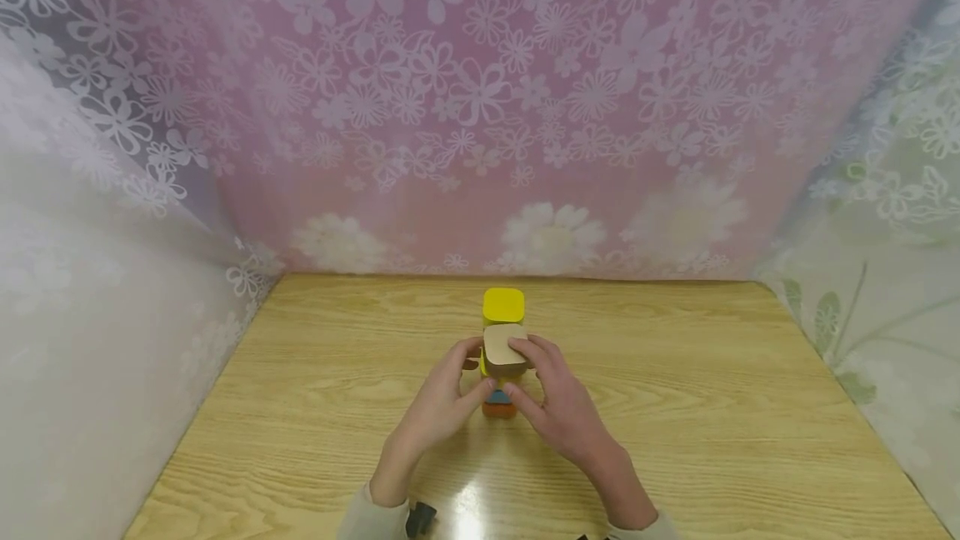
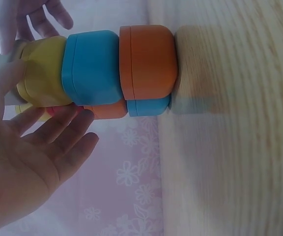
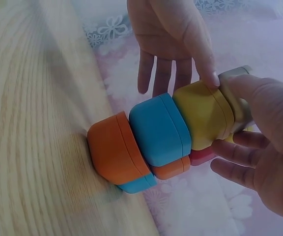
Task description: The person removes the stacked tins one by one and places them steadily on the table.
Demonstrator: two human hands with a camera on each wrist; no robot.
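Note:
A beige rounded box (image 1: 498, 342) tops the nearer of two stacks. Below it are a yellow box (image 2: 45, 71), a blue box (image 2: 93, 66) and, at the bottom, an orange box (image 2: 151, 61). My right hand (image 1: 566, 402) pinches the beige box, its forefinger on the top face and its thumb low on the near side. From the left, my left hand (image 1: 441, 398) touches the upper stack, thumb against the yellow box and the other fingers loosely stretched along the side. The beige box is partly hidden by fingers in both wrist views.
Close behind stands the second stack: a lower blue box (image 2: 149, 106), an orange box (image 2: 111, 109), a red box (image 3: 201, 156) and a yellow box (image 1: 503, 304) on top. The wooden table (image 1: 675, 407) reaches back to a pink flowered cloth (image 1: 480, 107).

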